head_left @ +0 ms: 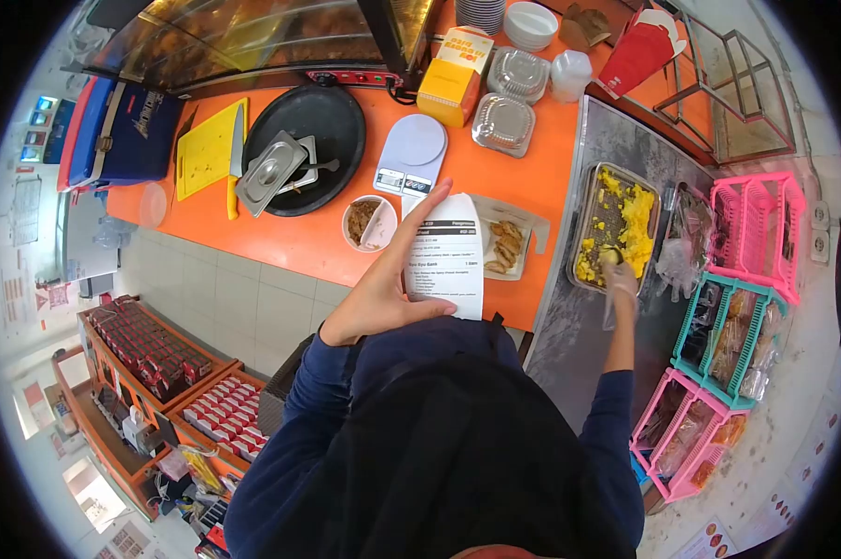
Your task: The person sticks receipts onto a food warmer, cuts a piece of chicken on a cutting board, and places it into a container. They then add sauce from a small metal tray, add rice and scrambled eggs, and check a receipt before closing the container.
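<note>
A printed white receipt [446,256] is held by my left hand [388,279], its thumb and fingers gripping the paper's edges. My right hand [621,284], in a clear plastic glove, is closed round a utensil in a metal tray [571,270] of yellow scrambled egg [636,224]. Behind the receipt, on the orange counter, lies an open paper box [529,217] with sliced browned food [504,247]. Left of the receipt stands a round bowl [389,224] of shredded brown food. A white scale [418,140] sits just beyond the receipt.
Beyond are a black round tray [346,116], yellow cutting board [206,149] with a knife, yellow box [448,93] and clear containers [504,124]. Plastic bags [686,233] and pink and teal baskets [756,224] stand at right. A glass food cabinet [280,37] borders the counter's back.
</note>
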A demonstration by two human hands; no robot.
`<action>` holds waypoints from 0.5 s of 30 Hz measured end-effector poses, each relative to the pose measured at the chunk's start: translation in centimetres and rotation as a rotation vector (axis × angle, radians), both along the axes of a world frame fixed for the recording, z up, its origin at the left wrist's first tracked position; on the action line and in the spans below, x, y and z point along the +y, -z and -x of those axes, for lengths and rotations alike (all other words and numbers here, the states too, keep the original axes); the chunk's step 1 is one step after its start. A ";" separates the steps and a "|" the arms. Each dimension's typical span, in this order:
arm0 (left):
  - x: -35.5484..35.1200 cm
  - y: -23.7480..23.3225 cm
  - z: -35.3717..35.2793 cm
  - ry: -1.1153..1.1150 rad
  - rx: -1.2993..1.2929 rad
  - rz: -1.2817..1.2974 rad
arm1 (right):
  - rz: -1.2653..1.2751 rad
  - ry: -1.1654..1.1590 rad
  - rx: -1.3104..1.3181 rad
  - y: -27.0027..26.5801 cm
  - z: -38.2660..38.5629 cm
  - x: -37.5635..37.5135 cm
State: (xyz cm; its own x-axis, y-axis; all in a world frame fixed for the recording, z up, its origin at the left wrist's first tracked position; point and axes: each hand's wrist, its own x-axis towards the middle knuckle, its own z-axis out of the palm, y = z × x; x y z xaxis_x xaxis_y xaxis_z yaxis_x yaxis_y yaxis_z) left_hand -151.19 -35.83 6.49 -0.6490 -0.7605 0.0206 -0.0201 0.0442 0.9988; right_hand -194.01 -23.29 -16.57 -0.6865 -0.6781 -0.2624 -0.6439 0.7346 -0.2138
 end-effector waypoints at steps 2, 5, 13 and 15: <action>0.0 0.0 -1.0 0.019 -0.025 -0.043 | -0.019 0.165 -0.351 -2.0 -0.1 -0.9; 0.1 0.4 -2.8 0.028 -0.005 -0.023 | -0.070 0.363 -1.074 -5.3 -3.8 -3.3; 0.2 0.9 -11.5 -0.025 -0.021 -0.161 | -0.143 -0.148 -1.203 -9.0 -31.1 -7.8; -0.2 1.7 -14.8 -0.064 -0.007 -0.159 | -0.321 -0.332 -0.741 -5.0 -35.2 -11.4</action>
